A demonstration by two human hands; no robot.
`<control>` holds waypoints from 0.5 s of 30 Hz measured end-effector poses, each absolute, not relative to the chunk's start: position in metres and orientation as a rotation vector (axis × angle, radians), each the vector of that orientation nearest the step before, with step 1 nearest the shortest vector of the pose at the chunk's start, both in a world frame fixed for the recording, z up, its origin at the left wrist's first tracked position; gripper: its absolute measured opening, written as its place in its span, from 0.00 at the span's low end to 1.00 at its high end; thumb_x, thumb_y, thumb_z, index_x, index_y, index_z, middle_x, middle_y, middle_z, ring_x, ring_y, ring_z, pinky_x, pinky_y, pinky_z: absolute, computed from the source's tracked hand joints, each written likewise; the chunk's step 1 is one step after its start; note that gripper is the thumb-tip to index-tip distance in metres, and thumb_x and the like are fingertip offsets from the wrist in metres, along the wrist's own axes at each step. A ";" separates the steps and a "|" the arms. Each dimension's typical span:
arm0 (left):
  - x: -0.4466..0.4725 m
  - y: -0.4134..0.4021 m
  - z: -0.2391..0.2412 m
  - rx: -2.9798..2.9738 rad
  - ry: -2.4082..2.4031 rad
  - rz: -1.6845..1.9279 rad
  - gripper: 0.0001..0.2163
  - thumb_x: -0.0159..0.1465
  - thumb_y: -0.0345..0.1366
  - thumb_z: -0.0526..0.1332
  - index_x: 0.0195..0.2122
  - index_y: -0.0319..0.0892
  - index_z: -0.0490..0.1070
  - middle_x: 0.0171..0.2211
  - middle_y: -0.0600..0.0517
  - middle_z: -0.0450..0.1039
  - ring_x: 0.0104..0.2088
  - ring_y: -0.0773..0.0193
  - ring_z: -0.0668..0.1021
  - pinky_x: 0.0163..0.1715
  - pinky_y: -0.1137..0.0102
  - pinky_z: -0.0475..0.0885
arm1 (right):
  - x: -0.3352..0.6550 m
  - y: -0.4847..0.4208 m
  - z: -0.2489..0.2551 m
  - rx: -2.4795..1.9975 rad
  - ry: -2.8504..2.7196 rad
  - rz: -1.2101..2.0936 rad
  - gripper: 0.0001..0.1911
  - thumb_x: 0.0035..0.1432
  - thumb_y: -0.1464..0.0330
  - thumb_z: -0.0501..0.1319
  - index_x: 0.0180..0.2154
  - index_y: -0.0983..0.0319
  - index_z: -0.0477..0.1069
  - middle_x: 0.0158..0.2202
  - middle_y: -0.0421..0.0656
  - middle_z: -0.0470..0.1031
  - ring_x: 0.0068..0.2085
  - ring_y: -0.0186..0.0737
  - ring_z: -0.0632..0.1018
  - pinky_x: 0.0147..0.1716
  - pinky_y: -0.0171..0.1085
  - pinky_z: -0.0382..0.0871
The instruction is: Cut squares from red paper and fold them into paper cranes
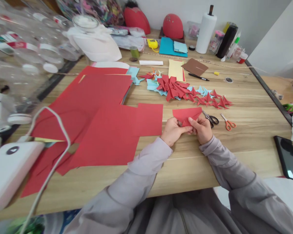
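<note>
A partly folded piece of red paper (185, 114) is held up between my two hands over the front of the table. My left hand (174, 131) pinches its lower left side. The fingers of my right hand (203, 129) are closed on its lower right, with the thumb pressed on the paper's face. Some fingertips are hidden behind the paper. Beside my right hand lie black-handled scissors (213, 120) and small orange-handled scissors (229, 123). Just beyond my hands is a pile of folded red paper cranes (173, 87) with some light blue ones (202, 91).
Large red paper sheets (107, 136) cover the left. A white power bank (17, 169) with a cable stands front left, plastic bottles (26, 48) behind it. A phone (289, 159) lies at the right edge. A black pen (198, 77) and a paper roll (206, 32) are farther back.
</note>
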State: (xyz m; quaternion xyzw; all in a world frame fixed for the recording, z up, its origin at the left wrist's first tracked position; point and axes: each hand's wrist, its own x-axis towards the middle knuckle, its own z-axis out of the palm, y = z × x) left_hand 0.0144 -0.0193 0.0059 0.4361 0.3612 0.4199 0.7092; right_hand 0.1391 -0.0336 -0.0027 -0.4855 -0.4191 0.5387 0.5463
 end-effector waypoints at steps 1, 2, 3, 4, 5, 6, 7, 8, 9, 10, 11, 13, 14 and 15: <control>0.014 -0.020 0.006 0.976 0.795 0.910 0.15 0.38 0.38 0.75 0.21 0.34 0.73 0.18 0.50 0.73 0.21 0.64 0.77 0.26 0.68 0.75 | 0.139 -0.033 -0.004 -1.166 -0.955 1.284 0.27 0.44 0.49 0.67 0.13 0.61 0.60 0.08 0.35 0.61 0.11 0.27 0.61 0.11 0.30 0.49; 0.015 -0.020 0.006 0.974 0.788 0.899 0.16 0.39 0.38 0.75 0.21 0.34 0.73 0.18 0.49 0.74 0.21 0.63 0.77 0.27 0.67 0.76 | 0.139 -0.033 -0.006 -1.185 -0.917 1.281 0.28 0.45 0.48 0.66 0.12 0.61 0.59 0.07 0.34 0.59 0.10 0.26 0.60 0.10 0.30 0.48; 0.015 -0.020 0.006 0.966 0.784 0.897 0.16 0.39 0.39 0.75 0.20 0.34 0.73 0.19 0.49 0.74 0.21 0.63 0.77 0.27 0.66 0.76 | 0.139 -0.032 -0.008 -1.207 -0.889 1.267 0.29 0.45 0.47 0.65 0.12 0.61 0.58 0.07 0.34 0.58 0.10 0.26 0.58 0.09 0.30 0.47; 0.015 -0.021 0.006 0.954 0.783 0.900 0.16 0.39 0.39 0.75 0.21 0.34 0.73 0.19 0.49 0.74 0.21 0.63 0.77 0.27 0.66 0.76 | 0.140 -0.032 -0.009 -1.225 -0.878 1.248 0.30 0.46 0.46 0.64 0.12 0.60 0.58 0.06 0.34 0.57 0.10 0.26 0.58 0.09 0.30 0.47; 0.016 -0.021 0.006 0.943 0.788 0.909 0.17 0.38 0.39 0.75 0.22 0.34 0.73 0.19 0.49 0.74 0.22 0.63 0.77 0.27 0.66 0.76 | 0.140 -0.032 -0.010 -1.236 -0.882 1.227 0.30 0.47 0.45 0.62 0.12 0.60 0.58 0.07 0.34 0.57 0.10 0.26 0.58 0.09 0.30 0.48; 0.016 -0.021 0.005 0.931 0.802 0.922 0.17 0.38 0.39 0.75 0.23 0.34 0.72 0.19 0.49 0.74 0.21 0.62 0.78 0.26 0.66 0.76 | 0.140 -0.031 -0.011 -1.239 -0.898 1.212 0.31 0.48 0.44 0.61 0.12 0.60 0.58 0.07 0.34 0.58 0.10 0.26 0.59 0.09 0.30 0.48; 0.016 -0.021 0.005 0.919 0.821 0.935 0.18 0.38 0.39 0.76 0.24 0.35 0.72 0.19 0.50 0.74 0.21 0.62 0.78 0.26 0.66 0.76 | 0.141 -0.031 -0.010 -1.235 -0.919 1.204 0.31 0.48 0.43 0.60 0.13 0.60 0.59 0.07 0.34 0.59 0.10 0.27 0.59 0.10 0.30 0.49; 0.016 -0.021 0.005 0.911 0.839 0.954 0.19 0.37 0.38 0.76 0.25 0.35 0.71 0.19 0.51 0.74 0.21 0.62 0.77 0.25 0.66 0.76 | 0.141 -0.032 -0.009 -1.224 -0.943 1.204 0.30 0.48 0.43 0.60 0.13 0.61 0.60 0.08 0.35 0.59 0.11 0.27 0.60 0.10 0.30 0.49; 0.016 -0.021 0.005 0.906 0.852 0.976 0.20 0.37 0.38 0.76 0.27 0.35 0.70 0.20 0.51 0.74 0.21 0.63 0.77 0.25 0.67 0.75 | 0.141 -0.032 -0.008 -1.208 -0.962 1.202 0.30 0.47 0.44 0.62 0.14 0.61 0.60 0.08 0.34 0.59 0.11 0.26 0.60 0.11 0.30 0.50; 0.016 -0.021 0.005 0.906 0.858 1.002 0.21 0.38 0.38 0.75 0.29 0.36 0.70 0.20 0.52 0.74 0.21 0.63 0.77 0.24 0.68 0.75 | 0.140 -0.032 -0.006 -1.196 -0.976 1.193 0.29 0.46 0.46 0.64 0.14 0.61 0.60 0.08 0.34 0.60 0.11 0.26 0.61 0.11 0.29 0.51; 0.016 -0.021 0.005 0.911 0.856 1.031 0.21 0.39 0.38 0.75 0.31 0.37 0.70 0.21 0.52 0.74 0.22 0.64 0.77 0.24 0.69 0.74 | 0.140 -0.032 -0.005 -1.193 -0.985 1.175 0.27 0.44 0.48 0.67 0.14 0.61 0.61 0.09 0.34 0.60 0.12 0.25 0.61 0.12 0.29 0.52; 0.015 -0.021 0.006 0.934 0.832 1.092 0.21 0.42 0.38 0.73 0.34 0.38 0.70 0.25 0.52 0.75 0.24 0.66 0.77 0.24 0.71 0.73 | 0.140 -0.033 -0.003 -1.205 -0.989 1.130 0.26 0.42 0.51 0.70 0.15 0.62 0.61 0.09 0.33 0.61 0.12 0.25 0.60 0.13 0.29 0.52; 0.015 -0.020 0.006 0.945 0.826 1.124 0.20 0.43 0.38 0.73 0.35 0.38 0.70 0.27 0.53 0.75 0.25 0.67 0.76 0.24 0.72 0.72 | 0.140 -0.033 -0.002 -1.210 -0.985 1.116 0.25 0.42 0.51 0.70 0.15 0.62 0.61 0.09 0.33 0.61 0.12 0.24 0.59 0.13 0.29 0.51; 0.015 -0.020 0.006 0.953 0.827 1.154 0.19 0.44 0.38 0.72 0.34 0.38 0.70 0.27 0.53 0.74 0.25 0.68 0.75 0.24 0.72 0.72 | 0.141 -0.033 -0.002 -1.212 -0.982 1.111 0.25 0.43 0.52 0.69 0.16 0.61 0.61 0.09 0.32 0.61 0.12 0.24 0.59 0.12 0.29 0.50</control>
